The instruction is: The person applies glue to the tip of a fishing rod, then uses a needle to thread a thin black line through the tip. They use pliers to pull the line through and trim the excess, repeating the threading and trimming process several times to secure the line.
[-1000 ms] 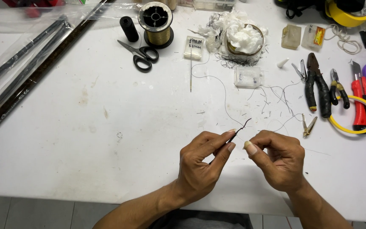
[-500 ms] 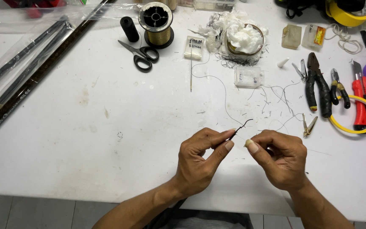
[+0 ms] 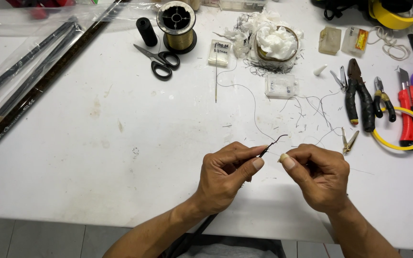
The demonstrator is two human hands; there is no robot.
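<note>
Your left hand (image 3: 225, 177) pinches a small dark hook (image 3: 272, 142) just above the white tabletop (image 3: 120, 157). Your right hand (image 3: 319, 174) is curled shut beside it, maybe on thin line. You seem to be tying; next needs a slow, steady pull.

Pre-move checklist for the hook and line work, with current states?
1. Left hand pinches the small dark hook at its fingertips: ok.
2. Right hand grips something between thumb and fingers: cannot tell what.
3. Thin line runs from the hook up the white table, no snag seen: ok.
4. Scissors lie shut, apart from both hands: ok.
5. Knot at the hook: cannot tell.
</note>
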